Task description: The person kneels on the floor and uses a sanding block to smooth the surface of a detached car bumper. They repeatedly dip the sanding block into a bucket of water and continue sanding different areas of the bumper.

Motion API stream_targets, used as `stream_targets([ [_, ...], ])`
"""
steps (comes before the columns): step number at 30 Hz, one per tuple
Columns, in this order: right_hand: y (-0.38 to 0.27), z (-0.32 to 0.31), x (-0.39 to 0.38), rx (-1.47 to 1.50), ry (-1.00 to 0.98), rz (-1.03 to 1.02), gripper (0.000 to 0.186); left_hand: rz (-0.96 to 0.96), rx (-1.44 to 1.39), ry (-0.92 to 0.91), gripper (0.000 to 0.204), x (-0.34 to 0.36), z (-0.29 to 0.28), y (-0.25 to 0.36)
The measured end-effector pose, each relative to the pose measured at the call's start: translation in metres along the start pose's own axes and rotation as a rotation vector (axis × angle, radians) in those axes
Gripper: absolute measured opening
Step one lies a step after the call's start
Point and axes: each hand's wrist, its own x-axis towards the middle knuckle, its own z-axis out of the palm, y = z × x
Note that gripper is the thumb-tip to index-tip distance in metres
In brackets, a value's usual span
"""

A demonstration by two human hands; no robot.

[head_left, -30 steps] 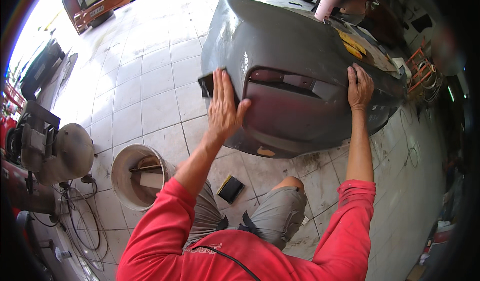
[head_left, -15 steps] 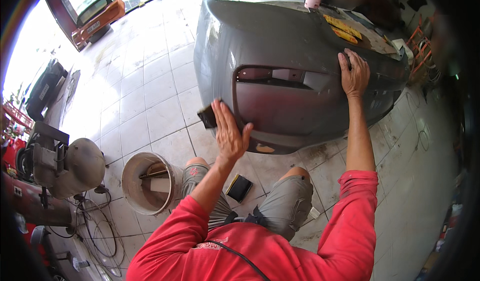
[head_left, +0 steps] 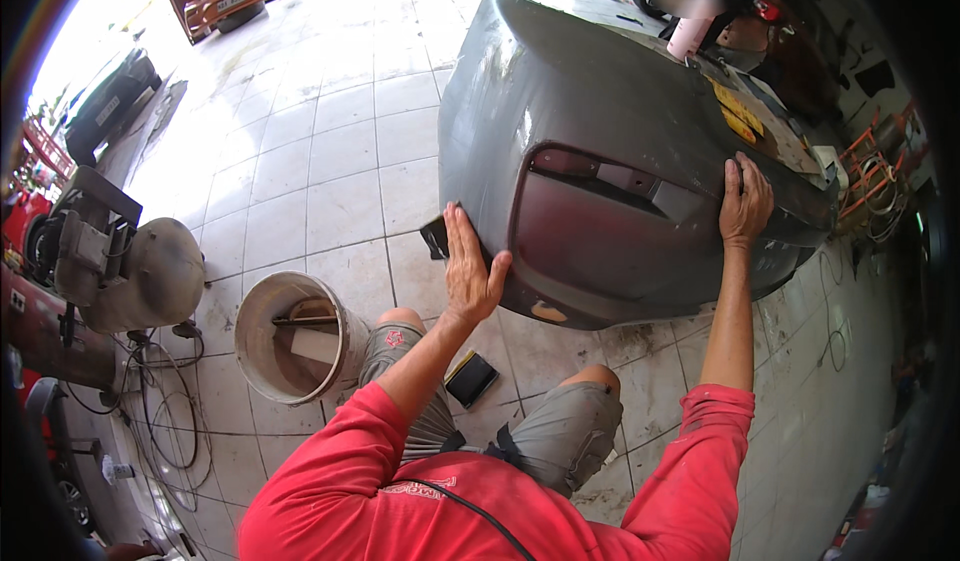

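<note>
A large grey car bumper (head_left: 600, 71) stands at one o'clock from the wearer. The left hand (head_left: 468, 273), at twelve o'clock, has slid down the bumper's side over the last second, with a thin dark sheet (head_left: 437, 241) sticking out from under it; the contact now appears to be low on the outer edge. Its fingers lie flat and together, thumb spread. The right hand (head_left: 746, 206), towards two o'clock, has stayed put, resting on the bumper with fingers close together and slightly bent. The bumper is curved and mostly dull, with shiny streaks and a reddish hollow around a slot (head_left: 620, 179). At ten o'clock, a round, stained bucket (head_left: 256, 341) sits on smooth, grimy tiles (head_left: 345, 206).
</note>
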Motion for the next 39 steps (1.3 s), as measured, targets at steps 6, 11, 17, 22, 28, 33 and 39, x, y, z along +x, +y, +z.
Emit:
stream_targets([
  [6,-0.001,0.009,0.003,0.019,0.006,-0.034,0.047,-0.049,0.010,-0.015,0.100,0.176,-0.017,0.061],
  [11,0.008,0.010,0.004,0.034,-0.012,-0.015,0.049,0.061,-0.032,0.005,0.096,0.144,-0.014,0.035],
  [17,0.006,0.004,-0.001,0.012,-0.036,-0.009,0.049,-0.167,-0.006,-0.021,0.101,0.067,0.002,0.004],
  [22,0.003,0.014,0.000,0.079,-0.041,-0.010,0.047,-0.052,-0.077,-0.053,0.109,0.242,-0.022,0.047],
  [28,0.015,0.007,-0.004,0.051,-0.042,-0.016,0.046,-0.259,-0.168,-0.059,0.093,0.055,0.002,-0.049],
  [33,0.002,0.009,0.001,0.049,-0.025,-0.010,0.046,-0.230,-0.216,-0.086,0.097,0.210,-0.002,-0.034],
  [39,0.008,0.006,-0.003,0.063,-0.048,0.016,0.047,0.011,-0.272,-0.116,0.100,0.287,-0.001,-0.022],
])
